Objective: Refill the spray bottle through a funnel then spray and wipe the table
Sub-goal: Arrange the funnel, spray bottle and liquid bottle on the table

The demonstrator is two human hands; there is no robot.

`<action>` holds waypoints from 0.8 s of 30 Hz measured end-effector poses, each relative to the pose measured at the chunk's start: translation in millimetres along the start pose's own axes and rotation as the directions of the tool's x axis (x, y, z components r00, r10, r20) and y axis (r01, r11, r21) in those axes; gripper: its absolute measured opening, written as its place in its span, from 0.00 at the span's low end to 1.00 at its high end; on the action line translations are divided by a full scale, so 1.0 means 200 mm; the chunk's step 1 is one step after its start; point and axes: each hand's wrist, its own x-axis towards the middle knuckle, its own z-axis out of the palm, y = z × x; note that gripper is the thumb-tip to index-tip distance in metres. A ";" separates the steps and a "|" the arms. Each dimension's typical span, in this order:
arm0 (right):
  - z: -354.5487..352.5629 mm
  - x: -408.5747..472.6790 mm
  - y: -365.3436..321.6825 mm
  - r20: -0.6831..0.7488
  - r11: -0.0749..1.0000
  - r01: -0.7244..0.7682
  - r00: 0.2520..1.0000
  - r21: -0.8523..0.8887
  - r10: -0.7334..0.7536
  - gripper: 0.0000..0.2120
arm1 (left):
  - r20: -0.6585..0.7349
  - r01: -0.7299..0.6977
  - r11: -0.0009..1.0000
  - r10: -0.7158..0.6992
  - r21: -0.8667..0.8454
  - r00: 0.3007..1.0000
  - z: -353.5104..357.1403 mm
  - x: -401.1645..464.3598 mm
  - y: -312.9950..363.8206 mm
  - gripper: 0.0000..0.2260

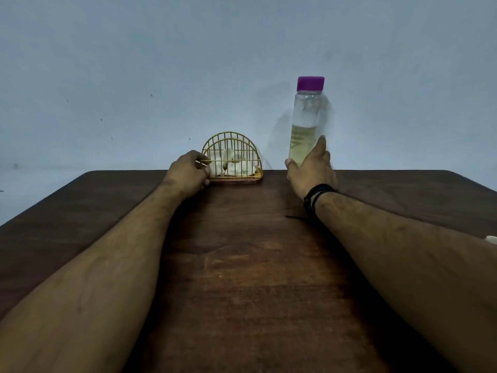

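Both hands reach to the far edge of the dark wooden table [242, 265]. Right hand [312, 168] wraps the lower part of a clear bottle [308, 122] with a purple cap [310, 83]; bottle upright, roughly half full of pale yellowish liquid, base hidden behind the hand. Left hand [189, 175], fingers curled, pinches the left edge of a gold wire holder [232, 157] with white cloth [234, 165] inside. Holder sits at the table's back edge, left of the bottle, clearly apart. Black band [316, 196] on right wrist.

White object [491, 239] cut by right edge
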 end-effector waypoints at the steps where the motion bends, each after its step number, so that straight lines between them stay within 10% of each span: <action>1: 0.00 0.01 0.00 0.018 1.000 -0.012 1.000 -0.004 0.012 0.43 | 0.023 -0.003 1.000 0.003 -0.017 1.000 -0.01 0.00 0.00 0.06; 24: -0.30 -0.50 -0.04 0.106 0.998 0.032 0.994 0.048 -0.037 0.31 | 0.050 -0.030 0.999 0.028 0.038 0.998 -0.19 -0.52 0.00 0.06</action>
